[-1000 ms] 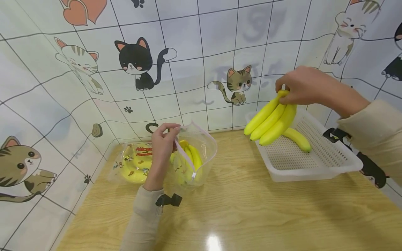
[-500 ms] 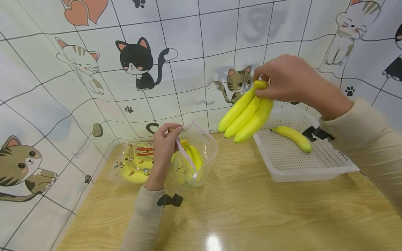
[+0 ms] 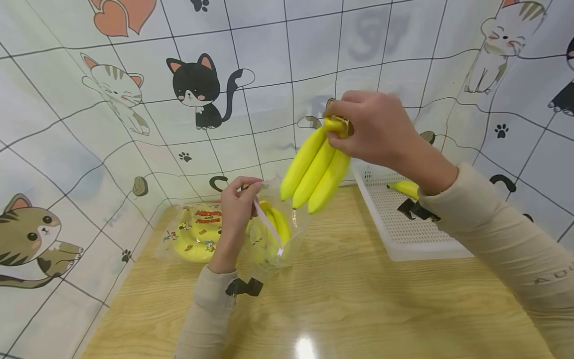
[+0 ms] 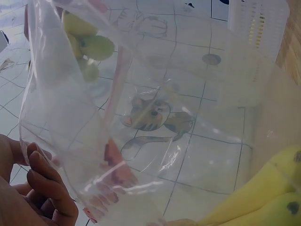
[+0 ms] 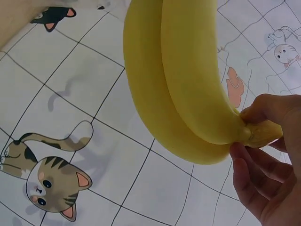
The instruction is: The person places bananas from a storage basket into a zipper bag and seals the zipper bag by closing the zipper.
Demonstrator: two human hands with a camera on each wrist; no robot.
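Observation:
My right hand [image 3: 376, 129] grips a bunch of yellow bananas [image 3: 316, 172] by its joined stem, fruit hanging down, tips over the mouth of a clear zip bag [image 3: 289, 257]. In the right wrist view, thumb and fingers close round the stem of the bananas [image 5: 188, 80]. With thumb and fingers, my left hand [image 3: 237, 204] pinches the left side of the bag's mouth, which stands open beside its pink zip strip and white slider. Other bananas [image 3: 281, 227] sit inside this bag. The left wrist view looks through the plastic [image 4: 188, 155] at the bagged bananas [image 4: 263, 193].
A filled printed bag [image 3: 197, 237] of something yellow lies left of my left hand. At the right stands a white perforated basket [image 3: 394, 252] with a single banana [image 3: 403, 188] in it, partly behind my right arm. A cat-print wall [image 3: 269, 99] backs the wooden table [image 3: 350, 309].
My right hand has carried the banana bunch leftward from over the basket to the zip bag's mouth. The left hand keeps its hold on the bag, nearly still.

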